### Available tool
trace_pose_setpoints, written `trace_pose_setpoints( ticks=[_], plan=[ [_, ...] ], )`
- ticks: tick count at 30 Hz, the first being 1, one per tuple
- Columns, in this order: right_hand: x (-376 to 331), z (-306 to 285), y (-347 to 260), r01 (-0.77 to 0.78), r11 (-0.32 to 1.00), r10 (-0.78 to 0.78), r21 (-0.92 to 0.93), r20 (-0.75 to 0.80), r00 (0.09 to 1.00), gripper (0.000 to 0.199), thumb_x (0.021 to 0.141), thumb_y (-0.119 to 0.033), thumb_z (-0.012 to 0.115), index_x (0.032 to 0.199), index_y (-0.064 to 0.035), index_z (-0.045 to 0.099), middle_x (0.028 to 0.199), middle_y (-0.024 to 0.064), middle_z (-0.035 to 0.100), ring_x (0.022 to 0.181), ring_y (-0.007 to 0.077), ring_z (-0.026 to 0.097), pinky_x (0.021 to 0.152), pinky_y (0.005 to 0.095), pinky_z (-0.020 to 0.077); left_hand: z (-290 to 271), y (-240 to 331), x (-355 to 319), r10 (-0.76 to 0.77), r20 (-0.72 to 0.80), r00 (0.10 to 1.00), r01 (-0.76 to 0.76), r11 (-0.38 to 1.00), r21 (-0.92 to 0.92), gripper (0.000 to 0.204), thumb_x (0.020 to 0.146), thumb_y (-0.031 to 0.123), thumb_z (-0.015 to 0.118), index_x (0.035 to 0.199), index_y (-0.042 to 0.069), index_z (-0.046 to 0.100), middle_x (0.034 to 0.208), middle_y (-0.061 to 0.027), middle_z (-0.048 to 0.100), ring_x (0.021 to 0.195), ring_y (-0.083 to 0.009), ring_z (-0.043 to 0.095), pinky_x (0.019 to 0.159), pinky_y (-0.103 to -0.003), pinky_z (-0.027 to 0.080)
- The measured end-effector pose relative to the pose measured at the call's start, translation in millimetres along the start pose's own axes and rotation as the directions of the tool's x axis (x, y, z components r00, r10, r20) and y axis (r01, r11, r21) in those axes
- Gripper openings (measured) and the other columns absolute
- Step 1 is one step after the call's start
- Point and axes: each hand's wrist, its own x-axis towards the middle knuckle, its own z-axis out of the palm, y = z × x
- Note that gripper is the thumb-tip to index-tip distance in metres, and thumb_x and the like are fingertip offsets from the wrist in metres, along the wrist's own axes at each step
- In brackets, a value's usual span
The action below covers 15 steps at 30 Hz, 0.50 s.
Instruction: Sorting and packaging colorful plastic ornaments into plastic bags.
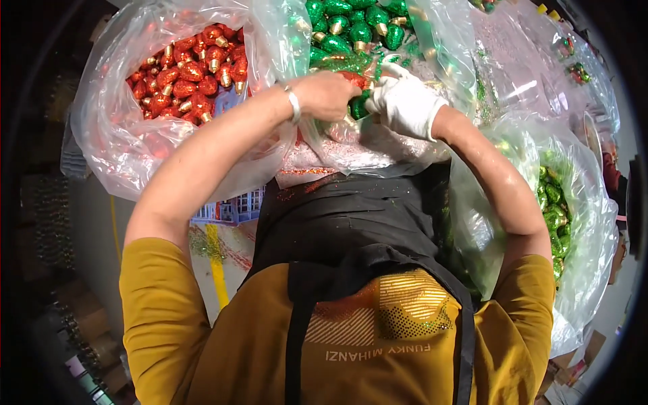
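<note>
My left hand (pixel 329 95), bare with a white band at the wrist, is closed, its fingertips at a red glitter bulb ornament (pixel 355 79). Touching it from the right is my right hand (pixel 403 102), in a white glove, with its fingers curled around a green glitter bulb ornament (pixel 360 105). The fingers partly cover both ornaments, so the exact grip is hard to see. Just beyond my hands, an open clear plastic bag holds many green bulb ornaments (pixel 361 32) with gold caps.
At the left, a clear plastic bag (pixel 101 135) is full of red glitter bulb ornaments (pixel 192 71). Another bag (pixel 587 270) at the right holds lighter green ones (pixel 553 209). Loose glitter lies on the plastic (pixel 324 154) before me, and a yellow line (pixel 217 266) marks the floor.
</note>
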Motion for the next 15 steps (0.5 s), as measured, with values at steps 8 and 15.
trace_pose_setpoints(
  ticks=[8,15],
  plan=[
    [-37.7,-67.6,-5.4,-0.189,0.959,0.249,0.211,-0.308,0.918,0.025,0.083,-0.022,0.066,0.102,-0.0053,0.062,0.098,0.0140,0.064,0.091,0.0332,0.059,0.086,0.0425,0.0459,-0.4,-30.2,30.4,0.203,-0.180,0.963,-0.130,0.927,0.351,0.049,0.066,0.013,0.071,0.114,0.009,0.060,0.097,-0.0213,0.065,0.096,-0.0297,0.064,0.078,-0.040,0.052],
    [-177.3,-126.5,0.6,-0.624,0.663,0.553,0.413,0.292,0.780,0.021,0.084,-0.011,0.067,0.103,-0.0025,0.064,0.094,0.0100,0.069,0.081,0.0177,0.065,0.073,0.0306,0.0529,-9.2,-43.1,54.1,0.138,-0.212,0.967,-0.080,0.962,0.262,0.053,0.058,0.028,0.081,0.104,0.008,0.066,0.095,-0.0174,0.066,0.091,-0.0274,0.065,0.075,-0.038,0.053]
  ],
)
